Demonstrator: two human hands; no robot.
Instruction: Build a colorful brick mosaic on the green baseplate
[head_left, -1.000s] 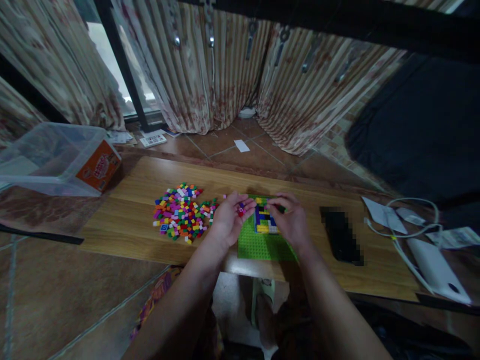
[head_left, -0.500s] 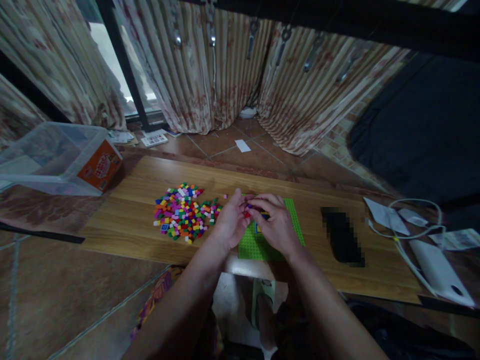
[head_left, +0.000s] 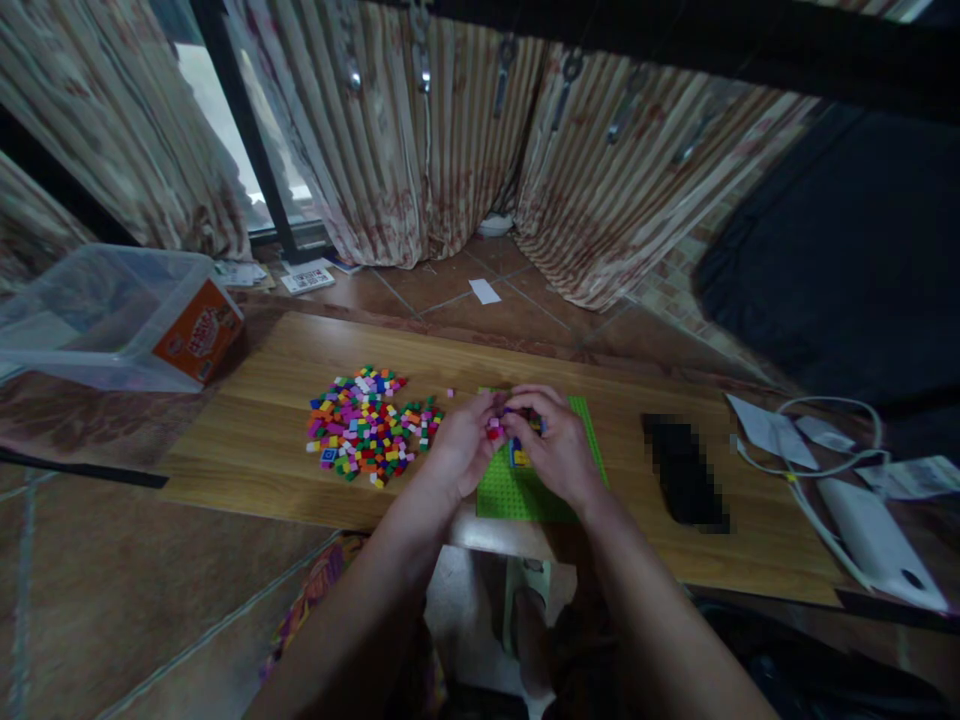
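My left hand point(head_left: 466, 446) is curled over the left part of a green studded baseplate point(head_left: 517, 500). Small pink and red toy bricks point(head_left: 494, 428) show at its fingers. Close against it, my right hand point(head_left: 561, 448) bends its thumb and fingers inward at these bricks; what lies between its fingertips is too small to make out. Under the right hand, a yellow and blue brick piece point(head_left: 520, 457) sits on the baseplate, partly covered. A heap of small mixed-colour toy bricks point(head_left: 375, 425) lies on the wooden board to the left.
One pink brick point(head_left: 450, 392) lies apart, behind my left hand. A clear plastic box point(head_left: 112, 350) with an orange label stands at the far left. Right of the baseplate is a blurred-out black object point(head_left: 684, 470). Farther right lie a white cable point(head_left: 817, 520) and a white power strip point(head_left: 881, 545).
My right hand's fingers have shifted slightly, uncovering more of the yellow and blue piece. A pink brick now shows above the red one by my left fingers.
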